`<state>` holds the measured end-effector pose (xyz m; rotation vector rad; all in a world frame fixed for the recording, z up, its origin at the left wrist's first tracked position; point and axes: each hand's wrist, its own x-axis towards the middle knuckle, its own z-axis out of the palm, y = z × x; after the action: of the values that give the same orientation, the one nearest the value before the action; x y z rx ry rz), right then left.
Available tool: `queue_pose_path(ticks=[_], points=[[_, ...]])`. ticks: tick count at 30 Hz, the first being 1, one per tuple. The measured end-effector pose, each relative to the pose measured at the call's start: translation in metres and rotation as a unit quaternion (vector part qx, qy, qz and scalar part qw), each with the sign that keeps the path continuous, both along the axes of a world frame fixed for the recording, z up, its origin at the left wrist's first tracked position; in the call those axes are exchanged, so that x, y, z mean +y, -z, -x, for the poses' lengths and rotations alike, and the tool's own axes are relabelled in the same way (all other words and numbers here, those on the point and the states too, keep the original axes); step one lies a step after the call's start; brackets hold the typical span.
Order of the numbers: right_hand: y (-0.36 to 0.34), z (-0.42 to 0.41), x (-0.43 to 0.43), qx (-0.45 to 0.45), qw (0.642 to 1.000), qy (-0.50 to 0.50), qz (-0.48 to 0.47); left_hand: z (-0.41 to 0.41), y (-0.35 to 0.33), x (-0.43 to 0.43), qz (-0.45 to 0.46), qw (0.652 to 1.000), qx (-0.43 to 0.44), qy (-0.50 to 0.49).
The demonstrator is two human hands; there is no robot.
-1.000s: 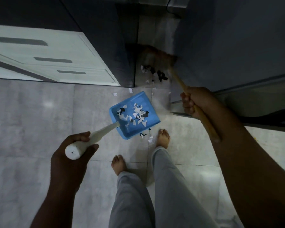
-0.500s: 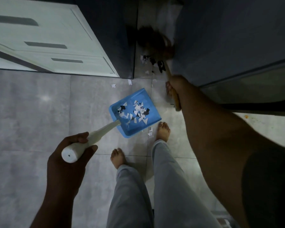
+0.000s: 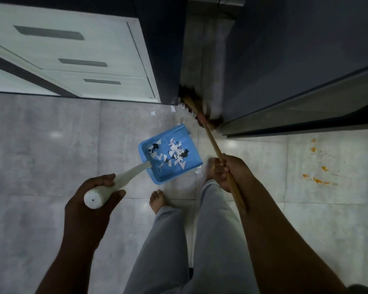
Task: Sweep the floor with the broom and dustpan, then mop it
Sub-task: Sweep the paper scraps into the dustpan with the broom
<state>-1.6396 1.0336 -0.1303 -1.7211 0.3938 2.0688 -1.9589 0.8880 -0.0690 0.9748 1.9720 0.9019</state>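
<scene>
**Sweeping underway, mopping yet to come**

The person is working through the sweeping half of the job. The blue dustpan [image 3: 172, 174] is lying low at the tiled floor [image 3: 51, 155], though whether it is touching is hard to tell. It is already carrying a heap of white and black paper scraps [image 3: 174, 153], so a good share of the litter is looking gathered.

More is waiting. Loose scraps [image 3: 153, 113] are lying just beyond the dustpan's open far lip. The broom [image 3: 212, 141] is reaching past the dustpan, with its dark bristles [image 3: 200, 111] blurring in the narrow gap beyond. Orange stains [image 3: 316, 179] are showing well to the right of the dustpan and are probably waiting for the mop. No mop is showing, so that stage is likely not begun.

The left hand [image 3: 89, 200] is at the dustpan's near left. Its grip is wrapping fully round the end of the white handle [image 3: 123, 179], fingers and thumb curled close. The right hand [image 3: 227, 170] is just right of the dustpan. Its grip is closing round the wooden broom stick, with no finger spread.
</scene>
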Motion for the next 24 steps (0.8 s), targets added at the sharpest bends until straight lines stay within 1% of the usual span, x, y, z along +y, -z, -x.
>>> queue_pose_path(ticks=[1, 3, 5, 8, 10, 12, 14, 16, 18, 19, 21, 22, 24], points=[[0.002, 0.004, -0.011, -0.034, 0.999, -0.020, -0.008, -0.008, 0.000, 0.005, -0.007, 1.000, 0.003, 0.017], [-0.021, -0.002, -0.031, -0.027, 0.999, -0.038, -0.022, -0.004, 0.001, 0.006, 0.008, 0.999, 0.015, 0.033], [-0.043, -0.009, -0.041, -0.015, 0.999, -0.030, -0.041, 0.002, 0.000, 0.005, 0.010, 0.999, 0.020, 0.036], [-0.062, -0.015, -0.031, -0.035, 0.998, -0.012, -0.059, 0.007, -0.001, 0.001, 0.021, 0.999, 0.024, 0.038], [-0.060, -0.020, -0.018, -0.059, 0.996, -0.019, -0.067, 0.009, 0.000, -0.002, 0.027, 0.999, 0.024, 0.039], [-0.047, -0.022, 0.005, -0.057, 0.995, -0.027, -0.082, 0.008, 0.001, -0.006, 0.031, 0.999, 0.018, 0.027], [-0.022, -0.018, 0.034, -0.056, 0.994, -0.045, -0.086, 0.005, 0.001, -0.011, 0.031, 0.999, 0.032, 0.022], [0.004, -0.008, 0.060, -0.056, 0.993, -0.081, -0.062, 0.001, 0.000, -0.018, 0.038, 0.998, 0.046, 0.026], [0.024, 0.001, 0.070, -0.061, 0.988, -0.139, -0.036, -0.002, -0.001, -0.029, 0.042, 0.998, 0.049, 0.023], [0.032, 0.004, 0.069, -0.082, 0.979, -0.182, -0.030, -0.003, -0.002, -0.034, 0.040, 0.998, 0.047, 0.018], [0.039, 0.006, 0.054, -0.135, 0.951, -0.275, -0.030, -0.004, -0.005, -0.044, 0.035, 0.999, 0.036, 0.011], [0.038, 0.007, 0.043, -0.154, 0.940, -0.303, -0.021, -0.005, -0.007, -0.050, 0.035, 0.999, 0.033, 0.007], [0.032, 0.002, 0.016, -0.177, 0.930, -0.321, 0.001, -0.005, -0.008, -0.060, 0.042, 0.999, 0.009, -0.016]])
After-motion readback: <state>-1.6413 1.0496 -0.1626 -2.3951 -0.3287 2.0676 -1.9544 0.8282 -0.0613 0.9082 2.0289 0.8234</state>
